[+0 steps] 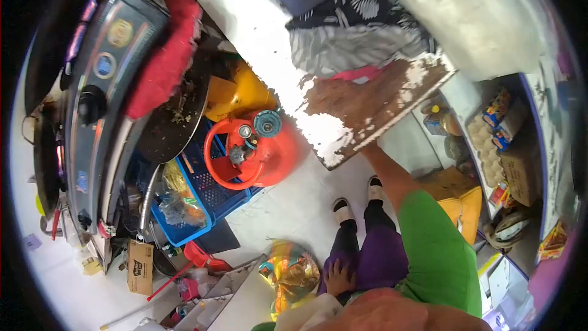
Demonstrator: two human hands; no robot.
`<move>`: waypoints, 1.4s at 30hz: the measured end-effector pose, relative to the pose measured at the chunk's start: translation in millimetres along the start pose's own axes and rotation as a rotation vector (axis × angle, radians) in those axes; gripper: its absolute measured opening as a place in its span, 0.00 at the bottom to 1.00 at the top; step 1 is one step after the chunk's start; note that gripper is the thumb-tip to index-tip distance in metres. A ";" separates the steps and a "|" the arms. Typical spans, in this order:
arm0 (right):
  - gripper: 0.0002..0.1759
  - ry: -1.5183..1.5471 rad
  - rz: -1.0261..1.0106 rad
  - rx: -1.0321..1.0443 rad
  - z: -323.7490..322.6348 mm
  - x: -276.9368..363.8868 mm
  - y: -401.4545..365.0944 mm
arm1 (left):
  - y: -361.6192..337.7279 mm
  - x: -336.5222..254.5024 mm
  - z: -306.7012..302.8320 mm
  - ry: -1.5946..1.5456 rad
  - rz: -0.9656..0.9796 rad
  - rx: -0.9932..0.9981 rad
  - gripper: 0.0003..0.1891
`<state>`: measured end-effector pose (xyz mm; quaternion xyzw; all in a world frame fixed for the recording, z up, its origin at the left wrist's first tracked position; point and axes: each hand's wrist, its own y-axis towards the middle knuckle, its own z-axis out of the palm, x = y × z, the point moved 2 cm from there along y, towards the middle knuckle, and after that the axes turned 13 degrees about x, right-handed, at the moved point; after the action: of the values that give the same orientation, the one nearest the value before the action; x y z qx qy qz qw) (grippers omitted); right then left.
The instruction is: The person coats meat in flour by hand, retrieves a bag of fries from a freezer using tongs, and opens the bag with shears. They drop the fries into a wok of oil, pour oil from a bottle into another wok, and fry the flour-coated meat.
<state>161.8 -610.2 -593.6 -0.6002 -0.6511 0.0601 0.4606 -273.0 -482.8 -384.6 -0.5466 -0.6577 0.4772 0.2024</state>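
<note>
My left hand (340,279) lies on my thigh, over purple and dark leggings (376,257), with its fingers stretched out and nothing in it. On the other side, my right arm in a green sleeve (438,245) reaches forward. Its wrist passes under the near edge of a worn board (380,107) with peeling white paint over brown wood. That board hides my right hand, so its fingers cannot be seen. A black-and-white patterned cloth (367,30) lies on the board's far part, with a bit of pink beside it.
A red gas cylinder (278,156) stands left of the board, by a blue basket (190,208). A gas stove (104,86) and dark pan (177,110) are further left. Shelves at right hold an egg tray (487,153) and packets. A colourful bag (288,270) lies near my feet.
</note>
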 end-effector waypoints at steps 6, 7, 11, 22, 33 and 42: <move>0.26 -0.051 0.057 0.012 29.3 -25.1 47.8 | -0.2 -9.8 -13.8 -0.134 -0.080 -0.131 0.26; 0.26 -0.062 0.057 0.011 31.4 -26.7 50.0 | 0.5 -12.2 -16.2 -0.142 -0.090 -0.130 0.26; 0.26 -0.080 0.031 0.004 35.3 -32.0 43.2 | -6.7 -12.9 -13.8 -0.147 -0.030 -0.186 0.25; 0.23 -0.251 -0.294 -0.082 -13.4 10.5 -183.7 | 9.5 -3.9 -0.1 -0.464 -0.122 -0.110 0.26; 0.22 -0.008 -0.637 0.391 -242.4 247.0 -440.2 | -80.7 -122.1 -212.5 -0.405 0.682 -0.550 0.57; 0.14 -0.430 -1.124 -0.117 -381.3 381.7 -491.1 | -198.3 -134.1 -422.9 -0.201 0.570 -1.055 0.48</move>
<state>116.7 -605.5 134.6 -0.1629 -0.9493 -0.1083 0.2463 -1.2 -422.8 13.7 -0.6800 -0.6492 0.1713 -0.2947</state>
